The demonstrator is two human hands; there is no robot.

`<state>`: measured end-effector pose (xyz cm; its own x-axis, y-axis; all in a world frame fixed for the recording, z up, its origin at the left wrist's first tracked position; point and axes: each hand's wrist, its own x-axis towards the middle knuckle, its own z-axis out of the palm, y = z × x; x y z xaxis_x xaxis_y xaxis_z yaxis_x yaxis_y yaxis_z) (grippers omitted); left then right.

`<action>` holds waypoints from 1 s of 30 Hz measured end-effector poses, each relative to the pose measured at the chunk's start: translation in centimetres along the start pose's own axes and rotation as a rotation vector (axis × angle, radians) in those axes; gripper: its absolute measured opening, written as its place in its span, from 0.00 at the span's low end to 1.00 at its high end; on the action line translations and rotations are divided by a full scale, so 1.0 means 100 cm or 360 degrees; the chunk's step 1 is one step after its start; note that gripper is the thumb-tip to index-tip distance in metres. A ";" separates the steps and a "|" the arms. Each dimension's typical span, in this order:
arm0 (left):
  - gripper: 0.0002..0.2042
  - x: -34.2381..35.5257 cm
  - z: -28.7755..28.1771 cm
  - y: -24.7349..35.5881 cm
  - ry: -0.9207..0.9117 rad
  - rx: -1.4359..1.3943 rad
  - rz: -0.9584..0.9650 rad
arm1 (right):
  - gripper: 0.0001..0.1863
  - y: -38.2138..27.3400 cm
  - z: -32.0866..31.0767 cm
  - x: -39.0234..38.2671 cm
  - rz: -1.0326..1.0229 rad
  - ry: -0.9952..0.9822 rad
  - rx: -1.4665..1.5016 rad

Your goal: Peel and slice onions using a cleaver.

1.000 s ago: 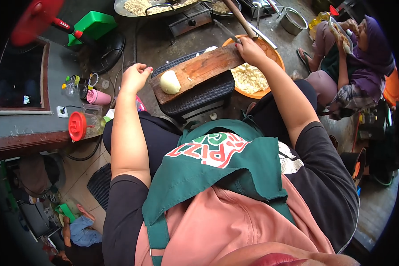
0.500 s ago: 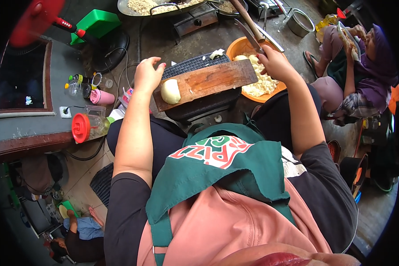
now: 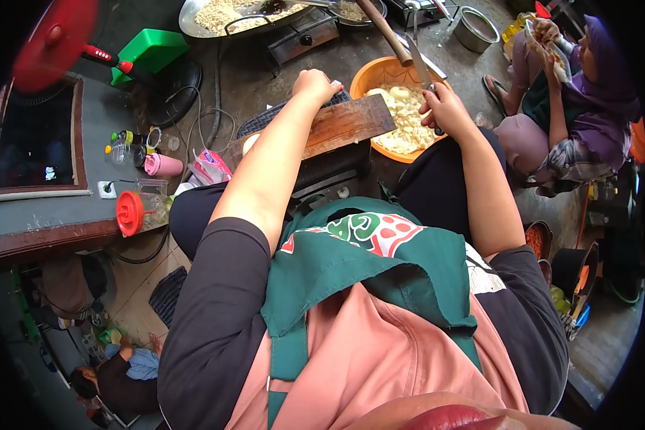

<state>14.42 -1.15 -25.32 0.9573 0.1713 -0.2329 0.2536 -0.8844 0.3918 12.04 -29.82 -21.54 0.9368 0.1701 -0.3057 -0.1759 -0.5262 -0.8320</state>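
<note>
My left hand (image 3: 315, 84) reaches over the far edge of a wooden cutting board (image 3: 347, 123) that lies across my lap, fingers curled down; what they grip is hidden. A pale round tuber (image 3: 249, 144) peeks out at the board's left end, behind my forearm. My right hand (image 3: 446, 109) is closed on a knife (image 3: 417, 63) whose blade points away over an orange bowl (image 3: 371, 74). The bowl stands on the floor beyond the board and holds several pale slices (image 3: 405, 118). A dark grid mat (image 3: 261, 122) lies under the board's far side.
A seated person (image 3: 573, 107) in a purple headscarf handles food at the right. A large wok (image 3: 222, 14), a stove (image 3: 301, 37) and a metal pot (image 3: 476, 25) stand ahead. Left: a red fan (image 3: 50, 43), green box (image 3: 150, 50), pink cup (image 3: 161, 165), red-lidded jar (image 3: 130, 213).
My left hand has moved from the tuber to the board's far edge. My right hand with the knife has shifted right, beside the orange bowl. The view has tilted down.
</note>
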 end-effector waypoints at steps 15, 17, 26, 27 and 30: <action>0.08 -0.006 0.017 -0.027 0.0493 -0.0185 0.0329 | 0.12 -0.001 -0.006 -0.006 -0.0047 -0.0056 0.0091; 0.06 -0.003 0.009 -0.028 0.0446 -0.0302 0.0202 | 0.12 0.002 -0.009 -0.005 -0.0039 -0.0034 0.0087; 0.06 -0.004 -0.014 -0.040 0.0120 -0.0709 0.0099 | 0.15 -0.009 0.006 0.008 -0.0169 -0.0071 0.0028; 0.05 -0.022 -0.023 -0.023 -0.0011 -0.0846 0.0123 | 0.16 -0.005 0.007 0.006 -0.0199 -0.0021 0.0052; 0.12 -0.052 -0.031 -0.011 -0.0086 -0.0479 0.0501 | 0.22 0.012 0.008 0.011 -0.0299 0.0097 -0.0112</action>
<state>9.56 0.28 -21.73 0.9878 -0.1162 -0.1039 -0.0123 -0.7226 0.6911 12.57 -29.57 -23.28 0.9681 0.2211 -0.1177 0.0232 -0.5471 -0.8368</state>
